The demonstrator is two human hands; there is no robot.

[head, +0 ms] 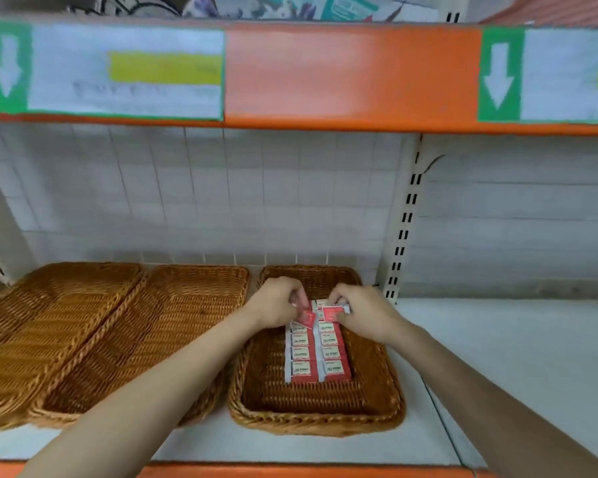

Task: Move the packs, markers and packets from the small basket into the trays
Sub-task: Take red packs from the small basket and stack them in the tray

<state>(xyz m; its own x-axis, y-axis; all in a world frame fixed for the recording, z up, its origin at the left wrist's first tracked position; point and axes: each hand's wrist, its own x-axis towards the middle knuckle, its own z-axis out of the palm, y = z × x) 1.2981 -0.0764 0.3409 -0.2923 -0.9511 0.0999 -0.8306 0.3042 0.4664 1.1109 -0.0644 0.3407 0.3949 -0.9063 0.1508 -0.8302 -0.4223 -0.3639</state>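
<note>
A wicker tray stands on the white shelf, right of centre. Two rows of small red and white packs lie in its middle. My left hand is over the far end of the left row, shut on one red pack. Beside it, my right hand pinches another red pack above the far end of the right row. The small basket is not in view.
Two more wicker trays sit to the left, overlapping each other and holding nothing. The bare white shelf stretches to the right. An orange shelf edge with labels hangs overhead, and a slotted upright stands behind the tray.
</note>
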